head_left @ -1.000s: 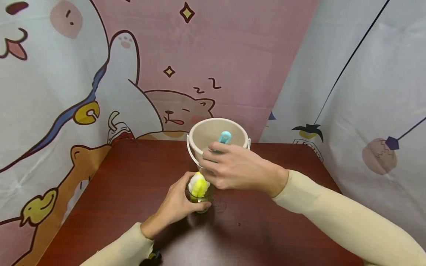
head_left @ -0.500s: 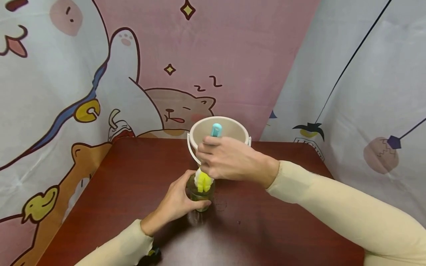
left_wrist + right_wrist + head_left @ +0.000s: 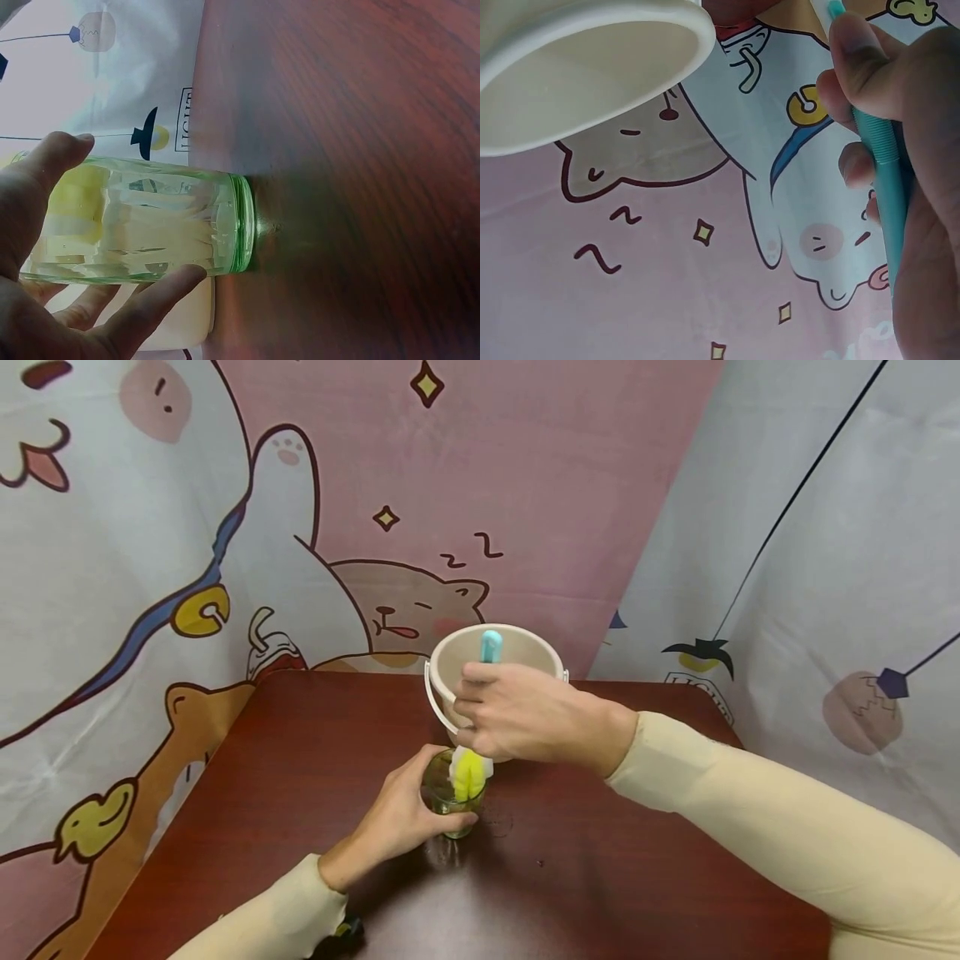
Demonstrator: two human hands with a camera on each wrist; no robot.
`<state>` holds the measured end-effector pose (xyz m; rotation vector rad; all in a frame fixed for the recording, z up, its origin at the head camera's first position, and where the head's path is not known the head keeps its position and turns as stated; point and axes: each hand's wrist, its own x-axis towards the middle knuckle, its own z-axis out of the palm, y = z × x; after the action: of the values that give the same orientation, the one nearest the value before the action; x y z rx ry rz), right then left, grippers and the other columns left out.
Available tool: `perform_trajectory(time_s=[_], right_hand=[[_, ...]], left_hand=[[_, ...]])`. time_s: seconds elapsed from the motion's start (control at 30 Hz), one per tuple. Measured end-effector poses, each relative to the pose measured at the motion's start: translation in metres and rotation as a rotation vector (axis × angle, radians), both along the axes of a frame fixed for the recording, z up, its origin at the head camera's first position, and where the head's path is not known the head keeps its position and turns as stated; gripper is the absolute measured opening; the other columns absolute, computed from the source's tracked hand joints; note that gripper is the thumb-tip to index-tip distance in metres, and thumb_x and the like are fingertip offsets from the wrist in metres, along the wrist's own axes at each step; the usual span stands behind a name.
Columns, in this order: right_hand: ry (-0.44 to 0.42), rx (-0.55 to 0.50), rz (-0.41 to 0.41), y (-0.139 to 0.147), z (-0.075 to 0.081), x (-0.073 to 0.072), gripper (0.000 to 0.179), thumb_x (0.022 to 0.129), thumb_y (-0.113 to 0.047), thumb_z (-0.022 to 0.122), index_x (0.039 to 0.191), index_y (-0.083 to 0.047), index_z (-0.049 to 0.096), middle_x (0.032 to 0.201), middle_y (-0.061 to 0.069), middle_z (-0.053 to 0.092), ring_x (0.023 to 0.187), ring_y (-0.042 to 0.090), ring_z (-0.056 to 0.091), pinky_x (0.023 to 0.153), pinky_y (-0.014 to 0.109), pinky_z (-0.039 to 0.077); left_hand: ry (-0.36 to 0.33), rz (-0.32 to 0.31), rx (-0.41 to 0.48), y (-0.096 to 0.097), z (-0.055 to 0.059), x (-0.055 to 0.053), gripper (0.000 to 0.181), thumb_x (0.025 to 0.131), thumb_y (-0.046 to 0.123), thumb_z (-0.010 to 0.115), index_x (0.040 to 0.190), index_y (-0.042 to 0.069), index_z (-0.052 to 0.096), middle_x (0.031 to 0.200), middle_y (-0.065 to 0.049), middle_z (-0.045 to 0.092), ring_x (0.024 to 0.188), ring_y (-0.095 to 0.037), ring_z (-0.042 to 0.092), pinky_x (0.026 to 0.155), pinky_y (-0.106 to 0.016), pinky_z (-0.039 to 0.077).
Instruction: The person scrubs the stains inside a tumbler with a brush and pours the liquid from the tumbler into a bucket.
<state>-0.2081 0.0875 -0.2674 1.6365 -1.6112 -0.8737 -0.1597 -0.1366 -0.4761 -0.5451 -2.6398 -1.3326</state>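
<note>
My left hand [image 3: 393,814] grips a green-tinted drinking glass [image 3: 437,777], thumb on one side and fingers on the other. Its base [image 3: 241,223] is at the dark red tabletop in the left wrist view. My right hand [image 3: 525,714] holds a sponge cup brush by its teal handle [image 3: 491,647], whose ribbed part [image 3: 877,139] shows in the right wrist view. The brush's yellow and white sponge head [image 3: 469,774] sits at the glass's mouth, against the right of the rim. Through the glass wall, yellow sponge [image 3: 79,196] is visible. My right hand hides the brush's middle.
A cream bucket [image 3: 457,660] with a white handle [image 3: 433,697] stands just behind the glass, partly covered by my right hand. A small dark object [image 3: 347,935] lies by my left sleeve. Cartoon-printed cloth [image 3: 570,485] hangs behind the table [image 3: 600,893].
The sponge head has shifted right, from the glass's middle to its right rim. My right hand has moved slightly up, and the brush handle stands more upright. My left hand keeps its grip.
</note>
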Motion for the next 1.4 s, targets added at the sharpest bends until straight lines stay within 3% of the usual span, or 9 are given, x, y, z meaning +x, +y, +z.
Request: perform_trajectory(time_s=[0.17,0.4,0.6,0.8,1.03,1.4], right_hand=[[-0.078,-0.025,-0.012,0.007,-0.001,-0.004,0.013,0.093,-0.031,0.09,0.093,-0.034,0.078,0.094,-0.005,0.078,0.105,0.019,0.07,0.103,0.037,0.041],[-0.164,-0.024,-0.062,0.015,-0.004,-0.004,0.04,0.072,-0.036,0.102,0.102,-0.032,0.076,0.096,-0.001,0.075,0.1,0.023,0.066,0.101,0.039,0.043],[-0.193,-0.111,-0.006,0.016,-0.014,-0.001,0.031,0.081,-0.024,0.096,0.105,-0.031,0.077,0.089,-0.003,0.07,0.096,0.023,0.063,0.1,0.04,0.044],[-0.148,-0.181,0.028,0.013,-0.023,0.004,0.018,0.092,-0.021,0.09,0.099,-0.028,0.075,0.088,-0.003,0.069,0.096,0.022,0.063,0.1,0.039,0.046],[-0.099,-0.22,0.024,0.007,-0.031,0.003,0.016,0.102,-0.016,0.083,0.093,-0.026,0.073,0.091,-0.001,0.072,0.096,0.021,0.065,0.099,0.037,0.047],[-0.028,-0.2,0.015,-0.001,-0.036,-0.002,0.018,0.103,-0.019,0.08,0.088,-0.025,0.072,0.096,-0.003,0.074,0.095,0.021,0.062,0.101,0.035,0.043]], left_hand=[[-0.014,-0.001,-0.005,0.0,0.0,0.0,0.085,0.079,0.045,0.109,0.148,0.03,0.063,0.127,0.01,0.076,0.109,-0.016,0.076,0.088,-0.028,0.062],[-0.01,0.007,-0.015,0.0,0.0,0.0,0.085,0.078,0.046,0.11,0.148,0.031,0.063,0.128,0.013,0.076,0.109,-0.011,0.074,0.09,-0.029,0.062],[-0.003,0.009,-0.009,-0.001,-0.001,0.0,0.085,0.077,0.043,0.111,0.147,0.033,0.064,0.127,0.012,0.077,0.103,-0.01,0.072,0.085,-0.027,0.061],[-0.017,0.022,0.008,-0.001,-0.002,0.0,0.085,0.076,0.044,0.112,0.146,0.035,0.064,0.122,0.013,0.078,0.104,-0.009,0.073,0.091,-0.03,0.061],[-0.01,0.024,0.018,-0.001,-0.004,-0.001,0.086,0.076,0.044,0.112,0.147,0.035,0.065,0.119,0.014,0.076,0.103,-0.008,0.072,0.09,-0.03,0.061],[-0.015,0.011,0.031,-0.002,-0.005,-0.001,0.086,0.076,0.043,0.112,0.147,0.036,0.064,0.115,0.013,0.074,0.1,-0.009,0.07,0.085,-0.027,0.061]])
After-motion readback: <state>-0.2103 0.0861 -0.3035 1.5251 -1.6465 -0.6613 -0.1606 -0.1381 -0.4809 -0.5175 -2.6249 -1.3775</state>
